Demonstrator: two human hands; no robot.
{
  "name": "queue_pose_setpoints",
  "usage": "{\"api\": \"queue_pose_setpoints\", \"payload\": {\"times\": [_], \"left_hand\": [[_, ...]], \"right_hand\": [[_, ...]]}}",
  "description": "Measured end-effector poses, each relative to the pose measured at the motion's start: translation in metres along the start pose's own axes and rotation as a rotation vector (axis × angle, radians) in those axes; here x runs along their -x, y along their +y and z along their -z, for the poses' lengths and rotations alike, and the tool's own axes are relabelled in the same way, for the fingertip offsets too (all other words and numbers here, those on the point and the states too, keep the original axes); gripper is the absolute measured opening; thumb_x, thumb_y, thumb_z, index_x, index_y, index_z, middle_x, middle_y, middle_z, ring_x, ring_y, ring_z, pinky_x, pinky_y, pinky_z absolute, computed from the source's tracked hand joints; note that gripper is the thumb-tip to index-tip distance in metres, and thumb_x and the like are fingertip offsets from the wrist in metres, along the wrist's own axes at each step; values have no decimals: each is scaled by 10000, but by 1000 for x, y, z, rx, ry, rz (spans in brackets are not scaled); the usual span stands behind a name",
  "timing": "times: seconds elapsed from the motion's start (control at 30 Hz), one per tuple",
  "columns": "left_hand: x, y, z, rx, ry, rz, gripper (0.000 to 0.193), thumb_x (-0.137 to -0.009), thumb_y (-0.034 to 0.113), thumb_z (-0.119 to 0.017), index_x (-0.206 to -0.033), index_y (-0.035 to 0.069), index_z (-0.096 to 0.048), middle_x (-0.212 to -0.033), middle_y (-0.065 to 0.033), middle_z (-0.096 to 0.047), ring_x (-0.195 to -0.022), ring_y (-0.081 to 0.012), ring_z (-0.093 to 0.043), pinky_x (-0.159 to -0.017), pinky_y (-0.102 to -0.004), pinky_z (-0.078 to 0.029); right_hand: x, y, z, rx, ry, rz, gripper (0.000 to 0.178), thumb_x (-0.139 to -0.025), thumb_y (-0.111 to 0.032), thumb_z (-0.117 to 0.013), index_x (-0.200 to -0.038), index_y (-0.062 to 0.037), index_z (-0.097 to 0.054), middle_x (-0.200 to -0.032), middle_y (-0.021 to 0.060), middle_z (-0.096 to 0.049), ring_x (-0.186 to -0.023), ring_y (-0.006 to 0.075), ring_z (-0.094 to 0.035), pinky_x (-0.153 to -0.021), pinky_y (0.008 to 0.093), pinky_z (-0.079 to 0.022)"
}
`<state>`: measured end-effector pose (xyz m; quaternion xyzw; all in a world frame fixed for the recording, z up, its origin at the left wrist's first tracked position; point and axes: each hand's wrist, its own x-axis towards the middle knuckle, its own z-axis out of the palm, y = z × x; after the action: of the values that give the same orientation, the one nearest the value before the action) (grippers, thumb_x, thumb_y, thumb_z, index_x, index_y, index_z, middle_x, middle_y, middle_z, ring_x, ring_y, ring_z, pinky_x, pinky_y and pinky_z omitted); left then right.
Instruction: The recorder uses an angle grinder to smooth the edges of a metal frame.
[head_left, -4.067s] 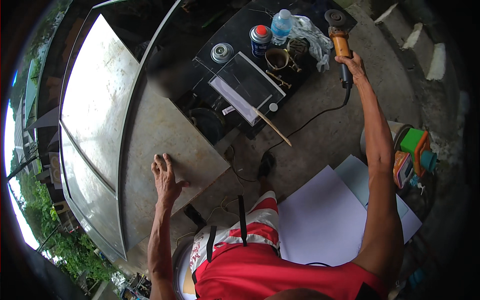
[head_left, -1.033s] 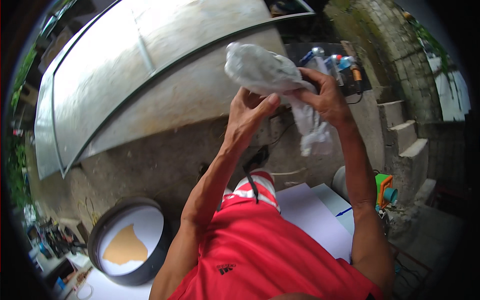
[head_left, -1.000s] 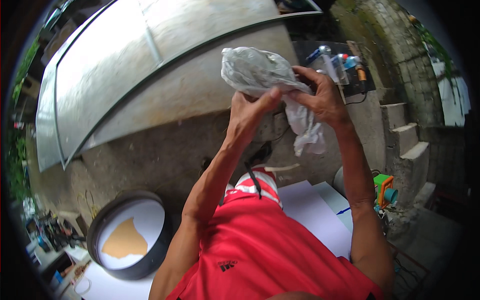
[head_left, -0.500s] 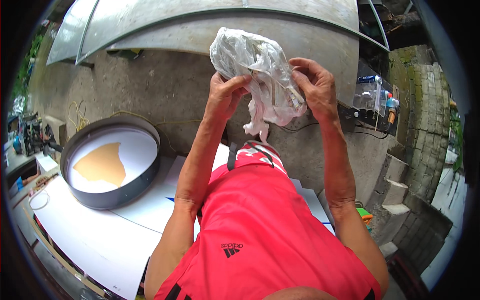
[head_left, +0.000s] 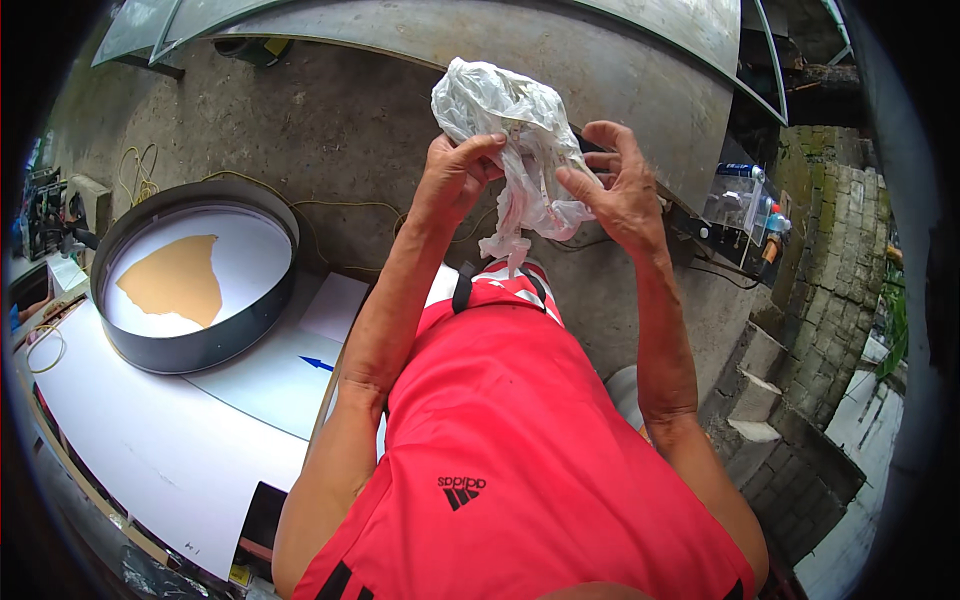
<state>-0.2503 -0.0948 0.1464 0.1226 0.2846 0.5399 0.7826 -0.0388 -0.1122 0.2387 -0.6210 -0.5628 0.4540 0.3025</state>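
A crumpled, see-through white plastic bag point(head_left: 505, 105) hangs in front of my body, with its loose, twisted end trailing downward. Something narrow and pale shows through the film, too blurred to name. My left hand point(head_left: 455, 178) grips the bag's left side, thumb pressed on top and fingers tucked behind. On the other side my right hand point(head_left: 622, 190) has its fingers spread, with the thumb close against the bag's right edge; whether it touches cannot be made out.
Left, a round dark-rimmed tray point(head_left: 190, 352) with a tan piece point(head_left: 175, 283) inside stands on a white board point(head_left: 170, 440). Ahead is a large metal-topped table point(head_left: 640, 110). A clear box point(head_left: 735, 215) with small items and concrete-block steps point(head_left: 755, 400) lie right. Yellow cord point(head_left: 345, 204) crosses the floor.
My right hand's fingers have spread from the bag's edge. The bag's right side has drawn in and hangs narrower. The view has shifted, while my left hand keeps its grip.
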Motion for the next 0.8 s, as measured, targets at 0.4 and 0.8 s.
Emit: {"api": "queue_pose_setpoints", "payload": {"times": [0.4,0.8], "left_hand": [[-3,1,5,93,38,-7,450,-865,5,-670,-1282,-50,-511,-1196,-157,-649,-1069,-265,-661,-950,-425,-540],[38,79,75,355,17,-196,377,-914,168,-714,-1228,-4,-595,-1161,-125,-681,-1085,-240,-657,-1022,-441,-490]], "right_hand": [[-29,31,-3,-350,-287,-64,642,-920,-193,-671,-1477,-20,-402,-1277,133,-602,-1126,188,-568,-946,303,-463],[-77,-34,-130,-302,-429,119,439,-936,-103,-633,-1356,4,-563,-1265,117,-624,-1080,174,-600,-934,312,-477]]}}
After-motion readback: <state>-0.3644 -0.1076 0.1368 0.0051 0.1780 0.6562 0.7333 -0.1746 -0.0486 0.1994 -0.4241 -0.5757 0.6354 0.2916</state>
